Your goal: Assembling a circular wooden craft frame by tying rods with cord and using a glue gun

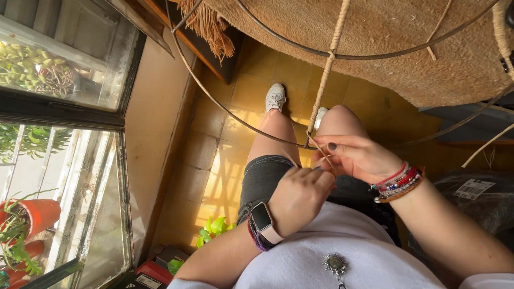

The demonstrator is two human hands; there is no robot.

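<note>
Looking down from the head camera, the left hand (301, 197) was closed, pinching the tan cord (324, 87) above the lap, while the right hand (357, 156) gripped the same cord with curled fingers just below the dark wire ring (225, 109).

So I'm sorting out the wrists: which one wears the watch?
The left hand has the watch, a pale-strapped square screen. The right hand wears only stacked beaded bracelets.
</note>
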